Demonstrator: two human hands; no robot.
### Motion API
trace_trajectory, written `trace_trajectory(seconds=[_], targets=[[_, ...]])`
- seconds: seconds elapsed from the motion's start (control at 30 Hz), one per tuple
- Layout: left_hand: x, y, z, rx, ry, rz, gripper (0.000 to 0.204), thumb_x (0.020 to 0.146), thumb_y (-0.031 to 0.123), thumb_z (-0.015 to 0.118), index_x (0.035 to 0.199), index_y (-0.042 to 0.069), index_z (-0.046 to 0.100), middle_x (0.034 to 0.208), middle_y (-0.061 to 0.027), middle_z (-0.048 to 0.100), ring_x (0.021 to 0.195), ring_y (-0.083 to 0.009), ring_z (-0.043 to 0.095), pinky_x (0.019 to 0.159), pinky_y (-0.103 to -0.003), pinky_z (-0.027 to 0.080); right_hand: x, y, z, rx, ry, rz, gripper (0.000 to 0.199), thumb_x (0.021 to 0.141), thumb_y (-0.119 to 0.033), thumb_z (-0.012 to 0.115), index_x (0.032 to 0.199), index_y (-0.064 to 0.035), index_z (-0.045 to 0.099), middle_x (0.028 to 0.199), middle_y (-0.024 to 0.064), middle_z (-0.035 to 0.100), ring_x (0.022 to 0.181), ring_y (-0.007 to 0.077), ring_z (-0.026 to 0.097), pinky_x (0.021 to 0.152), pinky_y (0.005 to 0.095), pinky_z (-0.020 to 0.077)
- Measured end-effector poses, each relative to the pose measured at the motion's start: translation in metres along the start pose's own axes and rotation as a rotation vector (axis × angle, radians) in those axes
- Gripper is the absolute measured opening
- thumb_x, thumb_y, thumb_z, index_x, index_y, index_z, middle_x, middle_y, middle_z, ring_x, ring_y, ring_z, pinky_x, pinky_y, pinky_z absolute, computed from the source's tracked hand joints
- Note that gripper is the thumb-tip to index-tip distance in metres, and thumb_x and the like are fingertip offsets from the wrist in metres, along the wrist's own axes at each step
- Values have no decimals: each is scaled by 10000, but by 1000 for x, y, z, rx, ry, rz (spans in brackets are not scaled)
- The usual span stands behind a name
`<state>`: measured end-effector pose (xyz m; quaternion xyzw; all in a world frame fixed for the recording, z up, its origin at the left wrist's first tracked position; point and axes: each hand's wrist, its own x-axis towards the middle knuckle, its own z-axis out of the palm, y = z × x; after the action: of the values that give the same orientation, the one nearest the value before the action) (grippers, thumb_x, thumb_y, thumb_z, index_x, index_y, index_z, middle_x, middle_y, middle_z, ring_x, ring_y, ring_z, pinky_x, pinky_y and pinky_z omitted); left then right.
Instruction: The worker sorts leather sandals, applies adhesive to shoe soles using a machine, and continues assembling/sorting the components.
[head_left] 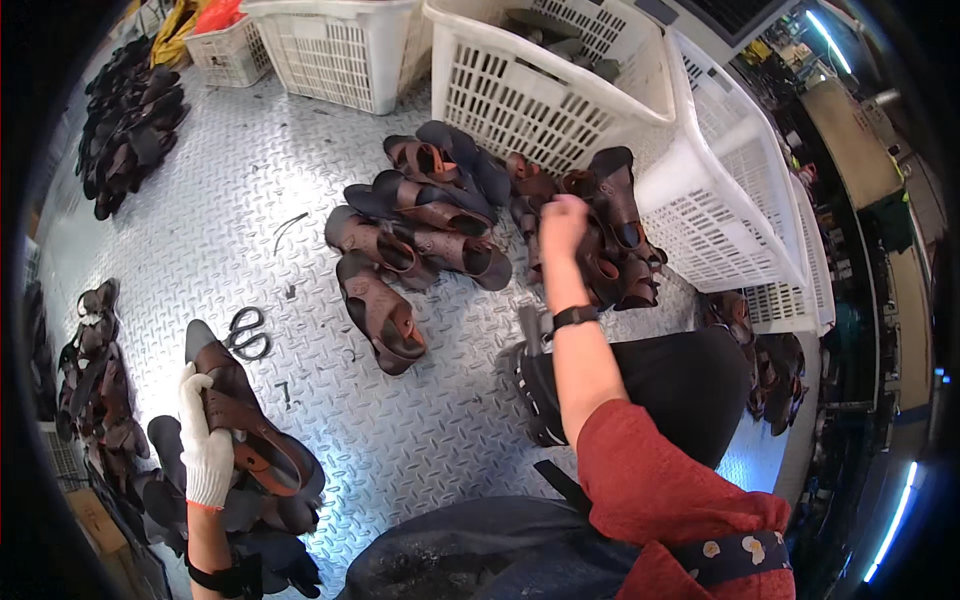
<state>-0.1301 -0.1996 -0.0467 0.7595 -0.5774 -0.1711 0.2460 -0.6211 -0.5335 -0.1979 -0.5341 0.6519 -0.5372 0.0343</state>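
Observation:
My left hand (207, 440), in a white knit glove, grips the side of a dark brown leather sandal (232, 385) with a grey toe end and an orange-brown lining. More dark sandals (167, 450) lie under and beside it. Farther right, my bare right hand (563, 225) is over a pile of brown sandals (612, 200) by the white baskets. Its fingers are blurred, so I cannot make out a hold. Between the hands, several brown sandals (385, 315) lie in a loose group on the metal floor.
Black-handled scissors (248, 335) lie on the diamond-plate floor (290, 240). White plastic baskets (540, 110) line the far side and the right, one holding grey pieces. Heaps of dark sandals (130, 125) stand at far left, with others (95, 380) along the left edge. My bent knee (660, 390) is at right.

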Motion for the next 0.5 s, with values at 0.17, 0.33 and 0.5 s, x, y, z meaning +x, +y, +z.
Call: trace_trajectory(seconds=[0.17,0.33,0.5], targets=[[12,-8,13,-13,-36,7,589,624,-185,396,1168,30,462,1427,-244,359,1368,-388,309,1124,-395,235,83,78,-45,-70,291,875,570,747,-203,766,1195,24,497,1213,169,532,1040,331,535,883,425,471],[26,-16,16,41,-90,7,590,641,-188,415,1180,48,457,1437,-244,357,1366,-382,321,1125,-392,242,102,119,-43,809,167,890,512,807,-111,739,1219,70,493,1134,168,551,867,221,647,691,329,545],[20,-3,-1,-81,-60,-143,560,692,-189,466,1188,72,463,1459,-214,348,1374,-338,322,1122,-367,250,28,83,-37,-420,191,289,282,755,-132,707,881,84,577,868,190,623,815,282,642,713,382,512]])
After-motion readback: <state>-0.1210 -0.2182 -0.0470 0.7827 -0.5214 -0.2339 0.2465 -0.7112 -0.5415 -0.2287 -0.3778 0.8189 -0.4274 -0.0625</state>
